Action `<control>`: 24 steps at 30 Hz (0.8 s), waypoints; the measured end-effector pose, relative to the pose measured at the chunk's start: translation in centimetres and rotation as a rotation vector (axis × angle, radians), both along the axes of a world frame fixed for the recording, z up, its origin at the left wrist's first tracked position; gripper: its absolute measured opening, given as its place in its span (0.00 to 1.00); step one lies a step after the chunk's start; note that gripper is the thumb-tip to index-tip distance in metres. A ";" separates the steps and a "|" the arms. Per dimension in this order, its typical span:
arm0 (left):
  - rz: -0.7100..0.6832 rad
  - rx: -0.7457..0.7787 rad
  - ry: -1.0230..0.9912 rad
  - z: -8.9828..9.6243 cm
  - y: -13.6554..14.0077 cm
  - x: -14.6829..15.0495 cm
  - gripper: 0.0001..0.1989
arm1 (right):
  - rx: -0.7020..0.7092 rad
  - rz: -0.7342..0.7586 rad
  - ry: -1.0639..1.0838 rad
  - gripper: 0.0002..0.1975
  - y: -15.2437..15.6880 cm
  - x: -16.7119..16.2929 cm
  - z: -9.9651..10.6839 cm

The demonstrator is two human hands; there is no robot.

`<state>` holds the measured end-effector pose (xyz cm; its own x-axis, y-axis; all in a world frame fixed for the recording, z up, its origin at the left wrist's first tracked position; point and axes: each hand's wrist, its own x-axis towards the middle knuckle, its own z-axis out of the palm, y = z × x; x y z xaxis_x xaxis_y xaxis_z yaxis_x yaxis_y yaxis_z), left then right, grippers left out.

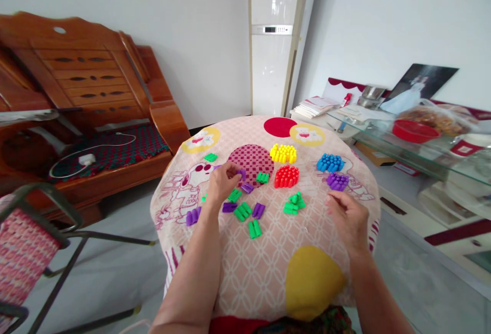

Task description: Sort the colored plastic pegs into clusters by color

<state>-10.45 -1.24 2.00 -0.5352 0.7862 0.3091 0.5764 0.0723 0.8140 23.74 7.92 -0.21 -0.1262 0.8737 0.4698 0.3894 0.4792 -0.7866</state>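
My left hand (225,179) reaches over the left-middle of the table, its fingertips pinched at a small purple plastic block (242,173). Around it lie scattered green blocks (243,212) and purple blocks (258,210), each made of short joined tubes. My right hand (348,216) is held with curled fingers just in front of a purple block cluster (337,181); whether something small is in its fingertips is hidden. Behind that cluster stands a blue one (330,162). Between my hands are a red cluster (286,176), a yellow cluster (283,153) and a small green pile (294,203).
A patterned cloth covers the round table (264,267). To the left stand a wooden bench (88,78) and a folding chair (34,242). On the right, a glass-topped cabinet (429,155) holds a red bowl (416,130) and papers. A white floor-standing air conditioner (271,68) is behind.
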 end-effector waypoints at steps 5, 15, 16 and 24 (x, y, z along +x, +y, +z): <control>-0.374 0.228 -0.459 0.9 0.8 4.4 0.12 | -0.051 0.301 0.110 0.12 -3.6 -4.3 1.9; -0.675 0.113 -0.550 0.0 1.2 8.9 0.14 | -0.202 0.400 0.303 0.15 -4.6 -6.9 1.2; -0.673 0.113 -0.536 0.0 1.2 8.9 0.14 | -0.190 0.345 0.303 0.15 -4.2 -6.3 1.3; -0.423 0.259 -0.477 1.0 0.9 6.4 0.15 | -0.003 -0.244 -0.024 0.17 4.7 3.5 1.5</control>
<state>-4.02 -0.34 3.00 -0.3229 0.8899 0.3222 0.0865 -0.3112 0.9464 27.27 12.64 1.31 0.0774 0.8810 0.4668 0.5117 0.3668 -0.7770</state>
